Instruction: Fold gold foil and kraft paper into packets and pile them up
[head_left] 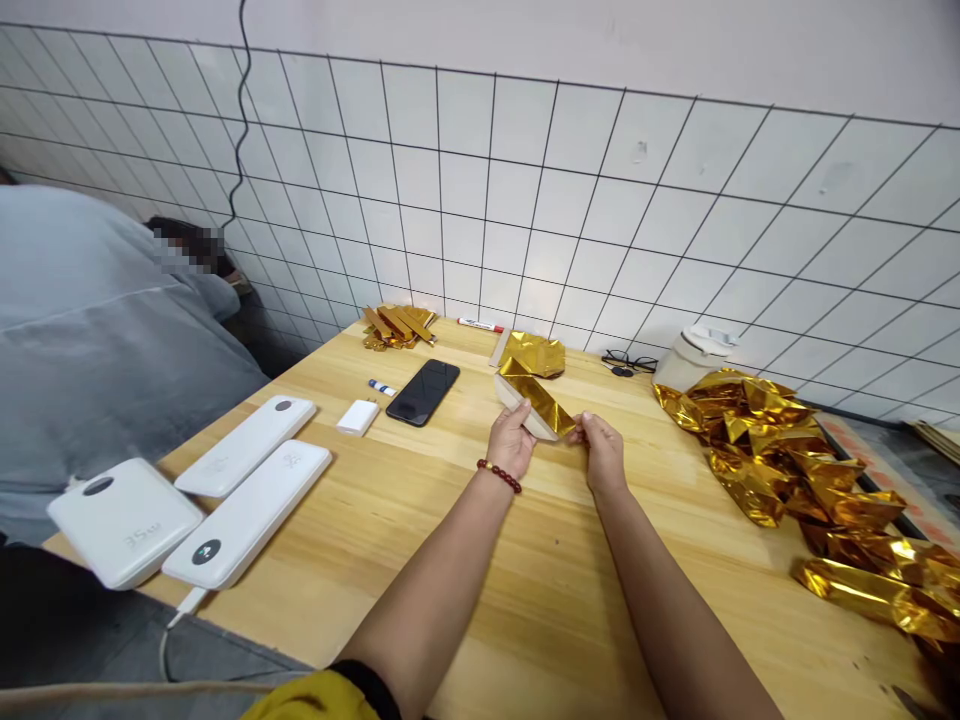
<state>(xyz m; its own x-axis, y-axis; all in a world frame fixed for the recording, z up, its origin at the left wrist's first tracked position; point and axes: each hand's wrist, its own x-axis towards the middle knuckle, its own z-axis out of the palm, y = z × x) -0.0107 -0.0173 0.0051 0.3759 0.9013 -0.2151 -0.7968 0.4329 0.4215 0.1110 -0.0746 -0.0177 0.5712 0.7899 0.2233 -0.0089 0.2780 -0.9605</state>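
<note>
On a wooden table (555, 600), right of the black phone (424, 392), the left hand (511, 440) held folded gold paper (541, 400) and the right hand (602, 450) pinched its end farther from the phone, where gentle, even pressure seemed best

The foil piece (538, 400) is between the phone (424, 392), left, and the foil heap (806, 468), right.

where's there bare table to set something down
The pale wooden table is bare between the three white power banks and the left forearm, between that and the right forearm, and from there to the crumpled gold foil heap. Crowded: the left end, under the power banks, and the far edge, with gold strips, black-framed glasses and a white lidded container.
</note>
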